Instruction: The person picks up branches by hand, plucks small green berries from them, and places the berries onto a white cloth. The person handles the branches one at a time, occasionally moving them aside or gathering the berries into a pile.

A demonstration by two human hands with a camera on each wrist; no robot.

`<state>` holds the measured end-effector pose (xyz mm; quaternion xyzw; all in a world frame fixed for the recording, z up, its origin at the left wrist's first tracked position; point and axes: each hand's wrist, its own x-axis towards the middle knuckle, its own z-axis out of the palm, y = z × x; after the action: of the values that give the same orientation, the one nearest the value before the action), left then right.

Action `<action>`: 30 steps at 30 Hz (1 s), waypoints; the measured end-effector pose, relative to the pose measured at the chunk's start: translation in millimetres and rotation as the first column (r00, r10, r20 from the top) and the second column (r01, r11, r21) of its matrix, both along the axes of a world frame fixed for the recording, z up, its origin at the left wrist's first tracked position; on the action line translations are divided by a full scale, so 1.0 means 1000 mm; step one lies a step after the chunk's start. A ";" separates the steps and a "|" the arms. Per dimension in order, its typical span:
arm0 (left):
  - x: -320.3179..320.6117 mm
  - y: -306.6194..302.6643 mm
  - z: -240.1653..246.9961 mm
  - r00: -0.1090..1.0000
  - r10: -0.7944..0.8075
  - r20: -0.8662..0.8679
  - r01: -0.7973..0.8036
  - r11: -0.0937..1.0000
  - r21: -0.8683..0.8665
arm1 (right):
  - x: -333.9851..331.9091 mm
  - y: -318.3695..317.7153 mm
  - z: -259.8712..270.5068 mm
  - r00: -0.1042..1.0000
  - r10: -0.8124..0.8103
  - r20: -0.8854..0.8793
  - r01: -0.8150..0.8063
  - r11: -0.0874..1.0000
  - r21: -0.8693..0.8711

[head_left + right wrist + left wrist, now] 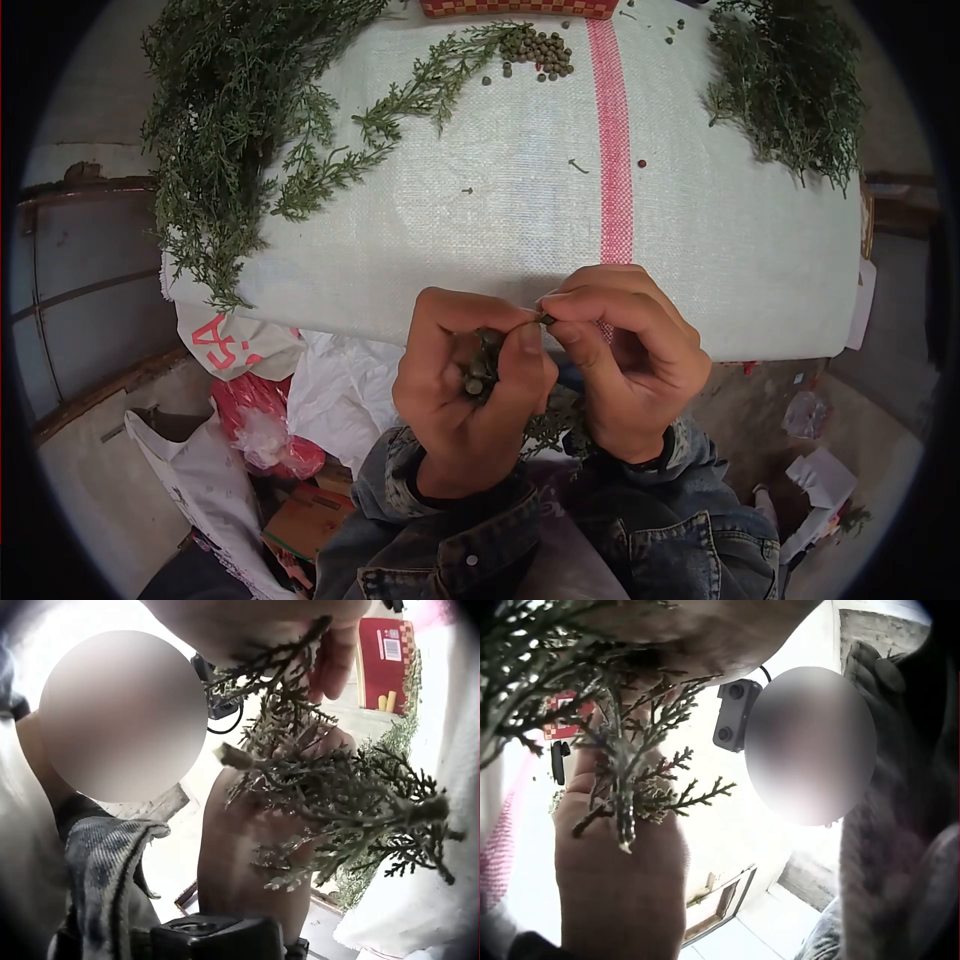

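Note:
Over the near edge of the white woven sack, my two hands meet at the fingertips. My left hand (465,378) curls round a green conifer sprig (322,799), whose cut stem end (474,384) shows in the palm. Scaly green foliage (550,428) hangs below, between the wrists. Thumb and forefinger of my right hand (632,350) pinch a small dark piece (544,319) right at the left fingertips; what it is I cannot tell. In the left wrist view, leafy twigs (641,776) spread in front of an arm.
The white woven sack (450,235) has a pink stripe. On it lie large conifer branches at left (230,130) and right (790,90), a heap of small brown balls (548,55) and a red patterned box (520,8). Plastic bags (265,425) lie below, left.

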<state>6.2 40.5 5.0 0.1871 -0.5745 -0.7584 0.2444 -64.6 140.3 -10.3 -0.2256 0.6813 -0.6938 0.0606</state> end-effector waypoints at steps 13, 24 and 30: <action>0.005 0.002 -0.004 1.000 0.006 -0.009 -0.004 0.973 0.232 | 0.005 -0.003 0.002 0.979 -0.049 -0.197 0.064 0.996 0.070; 0.002 -0.014 0.000 0.995 -0.086 0.049 0.052 0.876 0.479 | 0.006 -0.003 -0.005 0.998 0.041 0.039 -0.039 0.998 -0.043; 0.005 -0.013 -0.011 0.996 -0.079 -0.030 0.085 0.952 0.296 | 0.015 -0.007 0.002 0.924 0.087 0.373 -0.011 0.979 -0.202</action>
<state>11.4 27.2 -6.4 0.1910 -0.4594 -0.8471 0.1869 -50.0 133.5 -7.8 -0.1090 0.5790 -0.7862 0.1863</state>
